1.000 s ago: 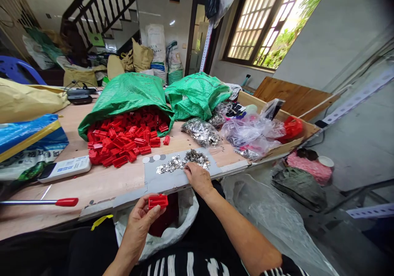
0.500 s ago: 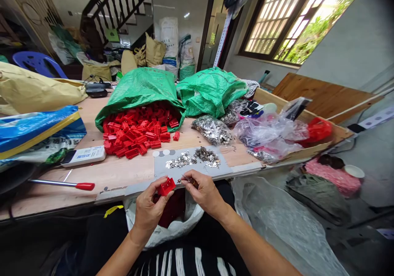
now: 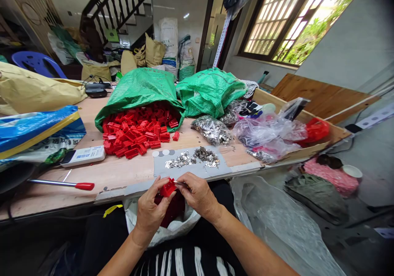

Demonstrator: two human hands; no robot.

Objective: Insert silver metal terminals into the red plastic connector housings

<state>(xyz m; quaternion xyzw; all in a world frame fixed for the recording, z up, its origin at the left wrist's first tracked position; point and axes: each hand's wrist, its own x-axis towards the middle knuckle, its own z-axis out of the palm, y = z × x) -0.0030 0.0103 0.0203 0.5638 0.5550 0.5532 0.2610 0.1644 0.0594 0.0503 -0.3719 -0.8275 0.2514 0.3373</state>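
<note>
My left hand grips a small red plastic part just in front of the table edge, above a white bag in my lap with dark red parts inside. My right hand pinches a small metal piece and presses it against the red part. On the grey sheet just beyond my hands lies a loose heap of small silver metal pieces. Behind it a pile of red plastic parts spills out of a green sack.
A remote control and a red-handled tool lie at the left of the wooden table. Blue and tan sacks crowd the left. A second green sack, bags of metal pieces and clear plastic bags fill the right.
My right hand left the heap of metal pieces, came back with one pinched, and met the red part, which my left hand raised to the table edge.
</note>
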